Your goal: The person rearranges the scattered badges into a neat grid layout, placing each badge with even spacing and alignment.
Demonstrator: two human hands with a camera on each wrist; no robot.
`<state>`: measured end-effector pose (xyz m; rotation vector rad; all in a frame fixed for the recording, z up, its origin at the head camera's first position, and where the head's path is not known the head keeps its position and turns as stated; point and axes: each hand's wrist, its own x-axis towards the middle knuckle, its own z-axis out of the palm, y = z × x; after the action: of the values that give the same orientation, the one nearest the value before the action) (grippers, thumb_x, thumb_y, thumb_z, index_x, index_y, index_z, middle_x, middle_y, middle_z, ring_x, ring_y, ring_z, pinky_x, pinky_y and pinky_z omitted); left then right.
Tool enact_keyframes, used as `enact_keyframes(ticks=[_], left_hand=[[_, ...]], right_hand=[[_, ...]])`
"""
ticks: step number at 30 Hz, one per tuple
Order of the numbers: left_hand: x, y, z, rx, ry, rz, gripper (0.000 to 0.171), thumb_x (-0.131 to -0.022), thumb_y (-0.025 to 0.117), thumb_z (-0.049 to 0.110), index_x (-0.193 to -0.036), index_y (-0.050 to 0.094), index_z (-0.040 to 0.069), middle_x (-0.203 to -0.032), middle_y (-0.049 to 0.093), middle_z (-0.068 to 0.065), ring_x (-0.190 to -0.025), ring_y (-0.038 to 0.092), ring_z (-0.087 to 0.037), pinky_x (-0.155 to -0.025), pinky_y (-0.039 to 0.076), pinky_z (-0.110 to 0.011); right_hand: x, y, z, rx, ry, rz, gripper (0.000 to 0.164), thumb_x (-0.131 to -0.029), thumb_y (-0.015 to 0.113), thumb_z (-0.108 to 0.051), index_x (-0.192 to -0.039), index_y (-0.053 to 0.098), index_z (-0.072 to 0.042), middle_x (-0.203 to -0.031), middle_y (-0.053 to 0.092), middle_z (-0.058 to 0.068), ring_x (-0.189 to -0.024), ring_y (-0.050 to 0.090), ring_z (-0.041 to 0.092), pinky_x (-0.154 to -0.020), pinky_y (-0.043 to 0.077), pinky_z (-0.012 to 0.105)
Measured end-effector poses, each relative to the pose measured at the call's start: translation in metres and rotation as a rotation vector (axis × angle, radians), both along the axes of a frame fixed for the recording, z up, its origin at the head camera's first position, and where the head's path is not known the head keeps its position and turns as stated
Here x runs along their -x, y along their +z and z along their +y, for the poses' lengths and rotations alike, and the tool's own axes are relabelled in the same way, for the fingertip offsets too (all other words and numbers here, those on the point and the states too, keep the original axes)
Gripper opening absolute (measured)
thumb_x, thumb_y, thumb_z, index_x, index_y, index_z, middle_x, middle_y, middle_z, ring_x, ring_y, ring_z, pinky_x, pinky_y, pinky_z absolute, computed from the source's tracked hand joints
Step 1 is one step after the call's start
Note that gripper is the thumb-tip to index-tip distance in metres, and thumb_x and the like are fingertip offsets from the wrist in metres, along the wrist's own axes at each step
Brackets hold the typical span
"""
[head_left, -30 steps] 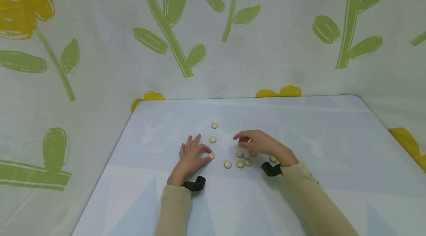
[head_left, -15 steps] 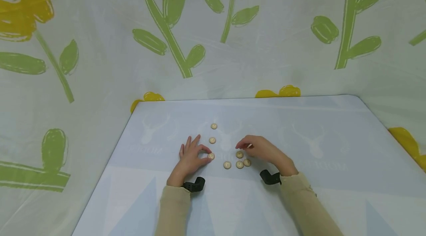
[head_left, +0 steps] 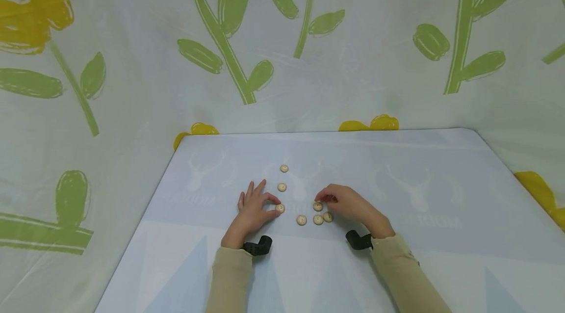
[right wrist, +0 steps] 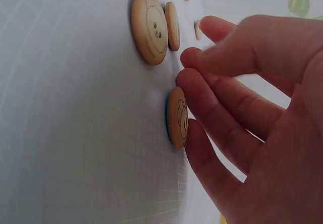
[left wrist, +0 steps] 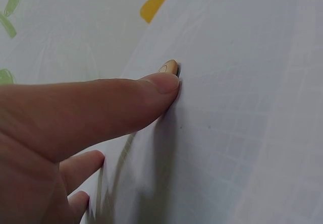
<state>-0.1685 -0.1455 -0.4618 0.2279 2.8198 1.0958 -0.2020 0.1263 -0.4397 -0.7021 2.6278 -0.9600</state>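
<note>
My left hand (head_left: 251, 211) pinches a round wooden button (head_left: 280, 208) between thumb and index finger, against the table; the other fingers spread away. In the left wrist view, the thumb covers most of that button (left wrist: 169, 66). My right hand (head_left: 350, 202) is over the right-hand group, its fingers bent loosely and its fingertips at the edge of a wooden button (head_left: 318, 206). In the right wrist view, another button (right wrist: 177, 118) with a line drawing lies under the curved fingers, and a two-holed button (right wrist: 150, 28) lies beyond the fingertips. Firm contact there cannot be made out.
Two buttons, one farther (head_left: 284, 168) and one nearer (head_left: 282, 187), form a line beyond the left hand's button. Nearer the person lie more buttons, including one at the left (head_left: 301, 220) and a touching pair (head_left: 318, 220). A flower-patterned curtain (head_left: 353, 72) rises behind the pale table (head_left: 441, 170).
My right hand has come down and slightly nearer to me, its fingertips reaching the upper button of its group and covering buttons seen earlier. The left hand stays on its button.
</note>
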Motion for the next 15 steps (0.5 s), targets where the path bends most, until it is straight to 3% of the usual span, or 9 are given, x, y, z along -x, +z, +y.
enact_keyframes(ticks=[8, 15], left_hand=[[0.0002, 0.0004, 0.0008, 0.009, 0.001, 0.000, 0.012, -0.079, 0.070, 0.025, -0.089, 0.064, 0.025, -0.152, 0.020, -0.011, -0.141, -0.003, -0.036, -0.106, -0.006, -0.058], [-0.0004, 0.0001, 0.0002, 0.005, 0.002, -0.003, 0.011, -0.080, 0.070, 0.026, -0.089, 0.064, 0.025, -0.152, 0.020, -0.011, -0.141, -0.004, -0.036, -0.105, -0.005, -0.058]], right_hand=[[-0.0009, -0.0016, 0.0000, -0.016, 0.040, 0.012, 0.022, -0.082, 0.064, -0.008, -0.103, 0.067, -0.016, -0.091, 0.060, -0.007, -0.083, 0.052, 0.009, -0.075, 0.046, 0.029], [0.0003, -0.0065, -0.0037, -0.051, 0.010, 0.024, 0.021, -0.080, 0.068, -0.010, -0.098, 0.069, -0.020, -0.090, 0.059, -0.011, -0.082, 0.052, 0.007, -0.076, 0.046, 0.029]])
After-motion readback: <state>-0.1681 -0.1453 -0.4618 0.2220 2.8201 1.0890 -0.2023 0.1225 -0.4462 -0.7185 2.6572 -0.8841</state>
